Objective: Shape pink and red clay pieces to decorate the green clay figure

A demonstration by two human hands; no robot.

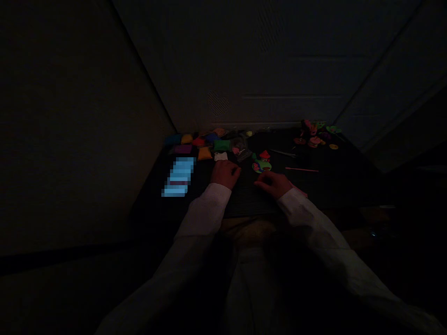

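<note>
In near darkness, we sit before a black table point(240, 201), where coloured packets point(204, 153) cluster along the far left and a glowing blue screen point(179, 177), blurred, lies nearer us. Our right hand point(274, 185) is loosely bent, thumb near the fingers, and our left hand point(224, 174) is curled beside a white packet point(220, 156), though we cannot tell whether either holds anything. Just beyond our right hand sits a red-topped, round green piece point(267, 165), with a thin pink stick point(302, 169) to its right.

Sleeved arms point(200, 214) reach forward, left grip point(224, 173) and right grip point(275, 185) loosely curled, apart.
</note>
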